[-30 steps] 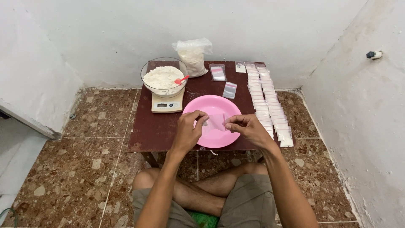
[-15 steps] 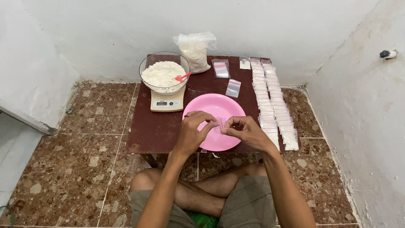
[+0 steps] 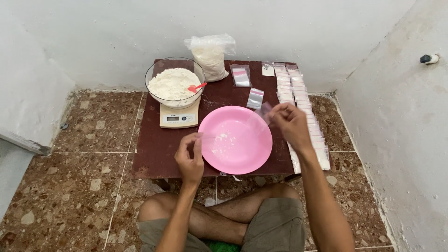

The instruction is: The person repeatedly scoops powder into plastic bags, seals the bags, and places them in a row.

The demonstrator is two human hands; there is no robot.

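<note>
Head view, and at left of centre a glass bowl [image 3: 173,84] heaped with white powder is seen on a small white scale [image 3: 178,117], a red scoop [image 3: 197,87] stuck in the powder. Just right, at upper centre, a clear bag of powder [image 3: 211,58] is propped against the wall. Below, the left hand [image 3: 190,158] is held at the left rim of the pink plate [image 3: 242,151], thumb and forefinger pinched shut; whether anything is caught between them cannot be told. A dusting of powder is spotted on the plate. Two small flat packets [image 3: 248,87] are laid above it on the dark red table [image 3: 156,149]. The right hand [image 3: 290,122] is raised over the plate's upper right edge, fingers closed on a small clear bag [image 3: 263,111]. At far right, a long row of filled packets [image 3: 298,100] is lined along the table edge.
</note>
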